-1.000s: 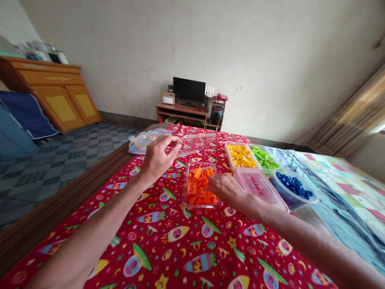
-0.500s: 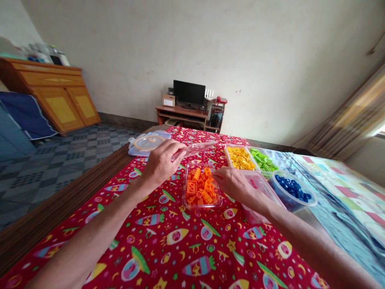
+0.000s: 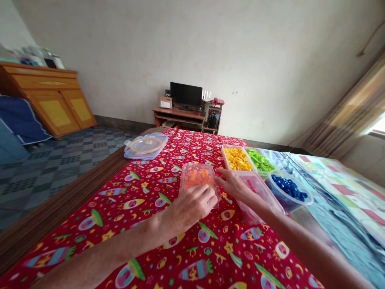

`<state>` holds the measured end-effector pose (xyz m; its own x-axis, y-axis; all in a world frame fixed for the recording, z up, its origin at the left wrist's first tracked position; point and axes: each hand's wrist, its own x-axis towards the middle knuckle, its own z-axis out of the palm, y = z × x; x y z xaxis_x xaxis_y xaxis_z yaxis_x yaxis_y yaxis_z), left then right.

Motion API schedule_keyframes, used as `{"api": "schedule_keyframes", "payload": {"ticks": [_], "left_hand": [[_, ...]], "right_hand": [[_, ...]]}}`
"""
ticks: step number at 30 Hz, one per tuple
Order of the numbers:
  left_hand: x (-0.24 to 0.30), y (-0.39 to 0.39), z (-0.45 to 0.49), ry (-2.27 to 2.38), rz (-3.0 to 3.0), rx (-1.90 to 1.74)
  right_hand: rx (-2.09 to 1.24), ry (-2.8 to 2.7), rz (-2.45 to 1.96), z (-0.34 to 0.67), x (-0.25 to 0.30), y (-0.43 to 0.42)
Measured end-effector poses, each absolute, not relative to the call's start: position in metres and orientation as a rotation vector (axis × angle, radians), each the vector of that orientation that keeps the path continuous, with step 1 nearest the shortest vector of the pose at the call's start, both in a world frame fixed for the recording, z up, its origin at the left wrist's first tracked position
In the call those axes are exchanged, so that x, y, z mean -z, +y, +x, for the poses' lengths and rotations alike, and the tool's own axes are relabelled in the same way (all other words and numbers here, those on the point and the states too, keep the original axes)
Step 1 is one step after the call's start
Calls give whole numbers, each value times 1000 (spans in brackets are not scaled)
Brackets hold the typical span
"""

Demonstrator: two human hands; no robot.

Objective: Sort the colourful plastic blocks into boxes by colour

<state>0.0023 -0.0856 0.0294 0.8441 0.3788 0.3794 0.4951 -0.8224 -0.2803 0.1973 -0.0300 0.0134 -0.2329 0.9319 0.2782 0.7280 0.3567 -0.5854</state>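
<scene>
A clear plastic box of orange building bricks (image 3: 192, 177) stands on the red patterned cloth in front of me. A clear lid (image 3: 197, 166) now lies over it, so the bricks look hazy. My left hand (image 3: 195, 202) is closed at the box's near side, fingers curled on the lid's near edge; its fingertips are partly hidden. At the right side of the box is my right hand (image 3: 231, 182), with fingers stretched toward the box wall. Just beyond that hand sits a box of yellow bricks (image 3: 237, 159). Under my right forearm is a pinkish clear container (image 3: 258, 186).
Green pieces (image 3: 260, 160) fill a container at the right, near a round tub of dark blue pieces (image 3: 289, 188). Stacked lids (image 3: 146, 145) rest at the table's left edge. A desk with a monitor (image 3: 186, 95) stands by the wall.
My left hand has brought the clear lid down and toward me, from above the far side onto the orange box. My right hand stays beside the box.
</scene>
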Motion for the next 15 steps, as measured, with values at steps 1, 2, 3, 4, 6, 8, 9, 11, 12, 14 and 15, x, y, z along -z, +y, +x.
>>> {"api": "schedule_keyframes", "payload": {"ticks": [1,2,3,4,6,8,9,11,12,14,15], "left_hand": [[-25,-86,4,-634,-2680,415],[-22,-86,5,-621,-2708,405],[-19,-86,6,-616,-2737,410],[-18,-86,6,-620,-2772,422],[-19,-86,6,-652,-2846,468],[-24,-81,2,-699,-2889,535],[-28,-76,-2,-733,-2882,583],[-34,-61,-13,-859,-2797,733],[-36,-50,-19,-955,-2736,806],[-33,-27,-33,-1218,-2619,981],[-29,-15,-39,-1346,-2603,1052]], "right_hand": [[-466,-2031,-1443,198,-8,-31],[-476,-2030,-1446,198,-4,-31],[-483,-2030,-1452,199,-2,-31],[-491,-2031,-1463,199,0,-32],[-503,-2048,-1488,199,1,-33],[-488,-2086,-1489,199,-1,-35],[-463,-2106,-1480,199,-2,-36],[-393,-2145,-1465,199,-4,-39],[-360,-2163,-1463,198,-5,-41],[-318,-2207,-1470,197,-8,-43],[-293,-2232,-1482,196,-9,-44]]}}
